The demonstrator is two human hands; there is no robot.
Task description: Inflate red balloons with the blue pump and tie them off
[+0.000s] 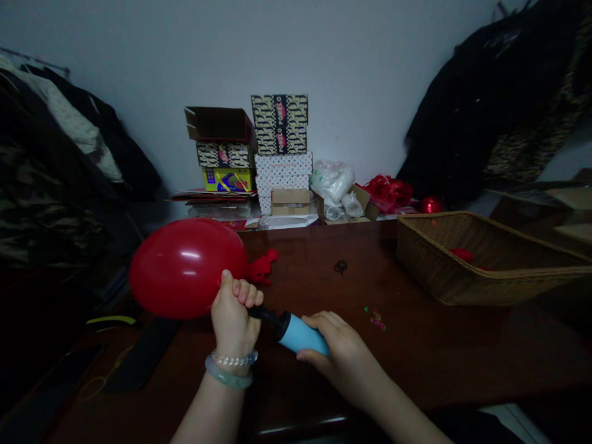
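Note:
A large inflated red balloon (187,268) sits over the left part of the dark brown table. My left hand (235,308) is closed around the balloon's neck, at the black nozzle end of a hand balloon pump (303,336). My fingers hide where the neck meets the nozzle. My right hand (342,351) grips the pump's light blue barrel, which slants down to the right. Just behind my left hand lies a small red item (263,268), perhaps limp balloons; the balloon partly covers it.
A wicker basket (490,280) with red pieces inside stands at right. Black bands (340,266) and small colourful bits (377,319) lie on the table (305,253). Stacked boxes (282,139) and plastic bags (333,182) stand behind. Clothes hang on both sides.

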